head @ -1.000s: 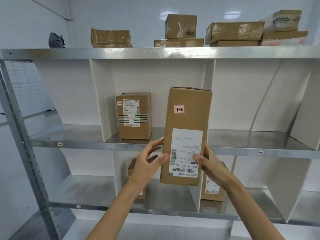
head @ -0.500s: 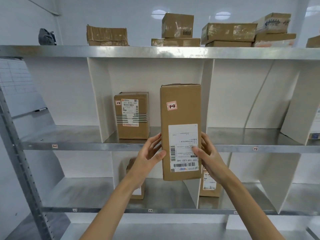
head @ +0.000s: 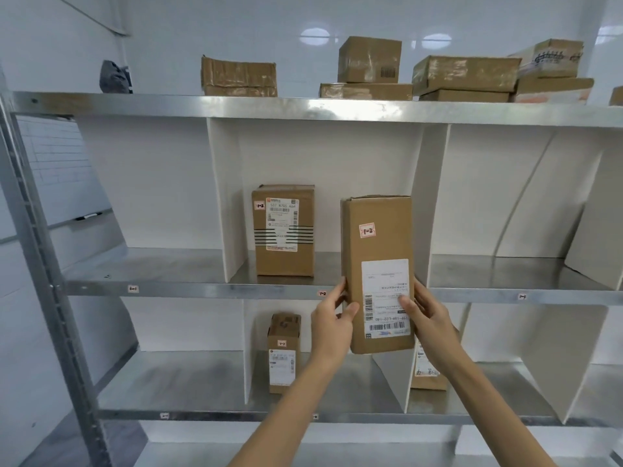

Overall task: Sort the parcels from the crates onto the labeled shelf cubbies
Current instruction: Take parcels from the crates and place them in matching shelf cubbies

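1. Parcel in hand: a tall brown carton (head: 377,274) with a small tag reading "1-2" and a white shipping label is held upright in front of the middle shelf (head: 202,289). Its lower part hangs below the shelf edge, so it is not yet set down.
2. Hands: the left hand (head: 332,318) grips the left side of the carton and the right hand (head: 426,315) grips the right side, both near the bottom half, thumbs on the front face.
3. Target: the shelf-edge tag (head: 322,293) just left of the carton seems also to read "1-2". That cubby already holds one labeled box (head: 285,230), standing upright, with free space to its right.
4. Done so far, as I judge: that box, two parcels on the lower shelf (one (head: 284,353) in the cubby below, one (head: 428,372) partly hidden behind the right forearm), and several cartons on the top shelf (head: 303,107).
5. Left: the "1-1" cubby (head: 151,264) and the cubby to the right (head: 505,271) show no parcels. The crates are not in view, so how many parcels remain I cannot tell.
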Motion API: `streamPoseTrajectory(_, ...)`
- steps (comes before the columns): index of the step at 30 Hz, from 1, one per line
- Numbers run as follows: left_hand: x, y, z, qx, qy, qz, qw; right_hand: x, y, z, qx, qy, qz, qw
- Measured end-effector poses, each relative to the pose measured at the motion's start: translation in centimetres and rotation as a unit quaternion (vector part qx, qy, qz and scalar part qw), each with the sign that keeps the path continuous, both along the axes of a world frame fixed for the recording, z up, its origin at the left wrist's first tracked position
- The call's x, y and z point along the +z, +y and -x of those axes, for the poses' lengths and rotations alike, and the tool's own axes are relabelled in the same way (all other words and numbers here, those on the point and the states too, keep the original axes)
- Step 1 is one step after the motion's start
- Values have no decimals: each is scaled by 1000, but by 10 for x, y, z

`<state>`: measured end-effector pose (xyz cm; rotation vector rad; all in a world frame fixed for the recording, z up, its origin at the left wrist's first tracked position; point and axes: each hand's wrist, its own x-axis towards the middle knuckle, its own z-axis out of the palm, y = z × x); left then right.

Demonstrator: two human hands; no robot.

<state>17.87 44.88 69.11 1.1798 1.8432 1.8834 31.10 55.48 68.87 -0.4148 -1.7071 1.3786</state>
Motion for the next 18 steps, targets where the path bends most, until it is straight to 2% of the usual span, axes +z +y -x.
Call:
streamPoseTrajectory(6,5,11,1,72,59,-21,995,-4,0,14,-67,19,-20,997)
streamPoseTrajectory(14,12,32,12,76,74,-96,990,13,16,34,-81,32,-72,994)
streamPoseTrajectory(18,23,63,36,75,105,-116,985,24,38,63,-71,52,-65,994)
